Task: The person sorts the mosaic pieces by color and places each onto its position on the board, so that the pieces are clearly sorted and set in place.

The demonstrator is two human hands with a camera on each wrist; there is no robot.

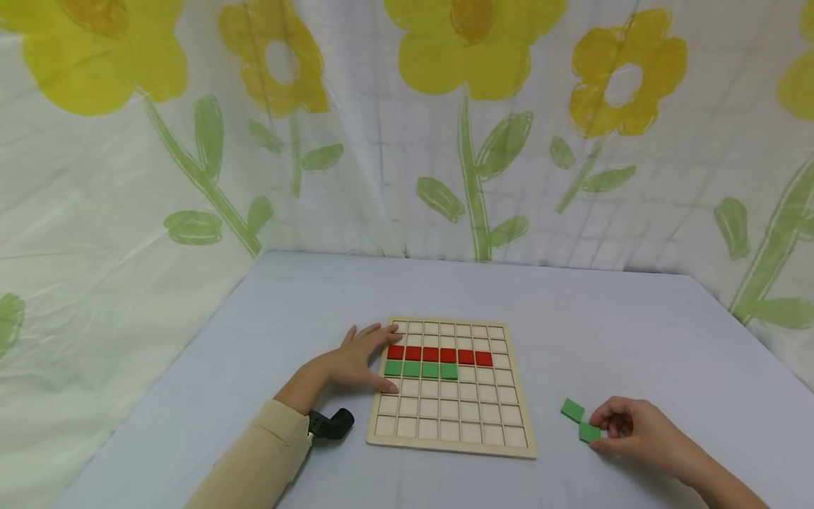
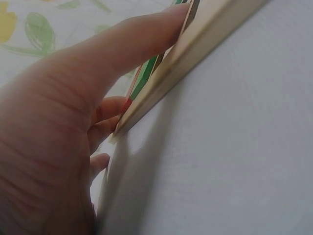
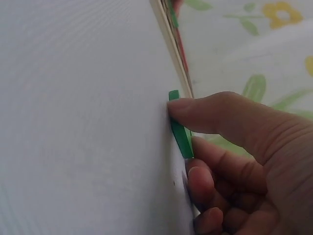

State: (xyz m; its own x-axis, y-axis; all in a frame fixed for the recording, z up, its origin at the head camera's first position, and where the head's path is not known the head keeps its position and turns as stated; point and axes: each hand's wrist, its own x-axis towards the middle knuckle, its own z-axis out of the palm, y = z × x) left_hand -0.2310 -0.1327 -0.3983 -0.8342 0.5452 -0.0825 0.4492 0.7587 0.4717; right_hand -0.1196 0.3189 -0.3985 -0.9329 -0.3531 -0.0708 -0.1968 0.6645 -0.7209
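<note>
A wooden grid board (image 1: 451, 448) lies on the table, with several red square tiles (image 1: 430, 354) in one row and several green tiles (image 1: 411, 369) in the row just below. My left hand (image 1: 356, 359) rests over the board's left edge, fingers spread, the thumb (image 2: 142, 36) reaching over the frame in the left wrist view. Right of the board, my right hand (image 1: 642, 428) pinches a loose green tile (image 1: 588, 432) between thumb and fingers, close over the table. Another green tile (image 1: 572, 409) lies just beyond it, corner near corner.
A black curved device (image 1: 333, 424) sits at the left wrist, beside a beige sleeve (image 1: 261, 452). The pale table (image 1: 572, 318) ends at a white curtain (image 1: 369, 212) printed with yellow flowers, behind and at both sides.
</note>
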